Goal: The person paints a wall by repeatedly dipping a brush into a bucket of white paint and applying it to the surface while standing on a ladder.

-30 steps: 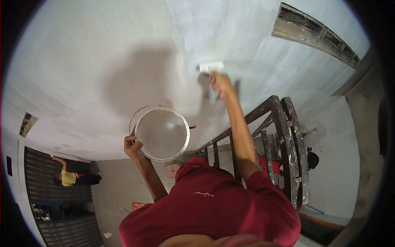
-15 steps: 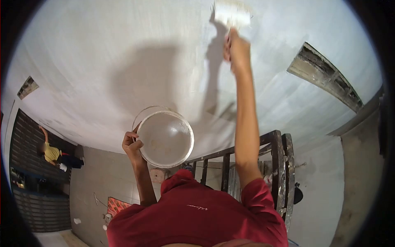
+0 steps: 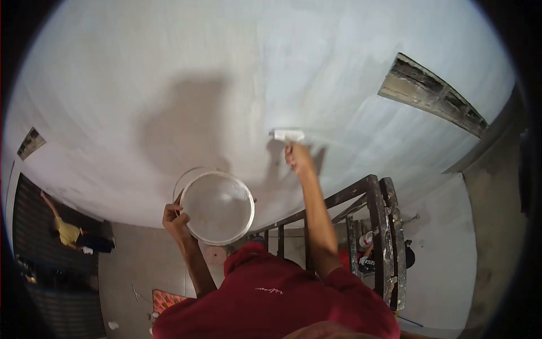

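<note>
A round white paint bucket (image 3: 218, 208), with a wire handle arching over its far side, is gripped at the left of its rim by my left hand (image 3: 176, 220). Pale, whitish paint shows inside. Up and to the right, my right hand (image 3: 298, 157) is wrapped round the handle of a wide paintbrush (image 3: 288, 135). Its white bristles lie against the pale wall (image 3: 316, 68) in front of me. Shadows of my head and right arm fall on that wall.
A dark, paint-spattered ladder (image 3: 379, 226) stands to my right. Rectangular openings show in the wall, one at right (image 3: 432, 93) and one at far left (image 3: 31, 143). A person in a yellow shirt (image 3: 69, 232) is at left; another person (image 3: 367, 263) is below, behind the ladder.
My right hand has brought the paintbrush down the wall, from the top of the view to around its middle. The bucket stays in my left hand. A person now shows behind the ladder.
</note>
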A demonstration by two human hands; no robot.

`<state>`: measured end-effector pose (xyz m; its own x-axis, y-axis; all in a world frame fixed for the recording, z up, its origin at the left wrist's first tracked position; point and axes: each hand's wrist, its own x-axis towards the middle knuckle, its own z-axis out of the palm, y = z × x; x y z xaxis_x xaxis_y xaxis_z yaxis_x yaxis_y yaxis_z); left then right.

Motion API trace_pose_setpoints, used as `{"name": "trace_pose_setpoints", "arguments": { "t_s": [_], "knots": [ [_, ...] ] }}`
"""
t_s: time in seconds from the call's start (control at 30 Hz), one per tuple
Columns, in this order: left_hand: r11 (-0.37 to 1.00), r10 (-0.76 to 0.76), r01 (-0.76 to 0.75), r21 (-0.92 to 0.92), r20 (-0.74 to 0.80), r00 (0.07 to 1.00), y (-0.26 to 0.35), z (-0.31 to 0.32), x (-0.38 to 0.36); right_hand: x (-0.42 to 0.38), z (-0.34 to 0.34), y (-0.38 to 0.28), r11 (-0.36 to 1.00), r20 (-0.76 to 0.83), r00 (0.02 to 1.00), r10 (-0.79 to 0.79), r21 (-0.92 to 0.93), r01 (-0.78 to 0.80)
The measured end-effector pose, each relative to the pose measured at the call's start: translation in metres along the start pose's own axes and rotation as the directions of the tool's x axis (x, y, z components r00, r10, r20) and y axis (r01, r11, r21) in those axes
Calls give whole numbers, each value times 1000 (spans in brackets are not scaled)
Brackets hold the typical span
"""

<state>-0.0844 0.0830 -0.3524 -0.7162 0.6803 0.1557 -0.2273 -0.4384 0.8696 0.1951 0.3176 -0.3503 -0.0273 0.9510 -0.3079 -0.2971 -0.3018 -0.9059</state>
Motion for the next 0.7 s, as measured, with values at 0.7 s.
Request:
{"name": "trace_pose_setpoints", "arguments": {
  "t_s": [0.7],
  "knots": [
    [999,-43,43,27,-4,999,-12,-16,11,-19,-4,-68,961,17,966,-258,111,254]
  ]
}}
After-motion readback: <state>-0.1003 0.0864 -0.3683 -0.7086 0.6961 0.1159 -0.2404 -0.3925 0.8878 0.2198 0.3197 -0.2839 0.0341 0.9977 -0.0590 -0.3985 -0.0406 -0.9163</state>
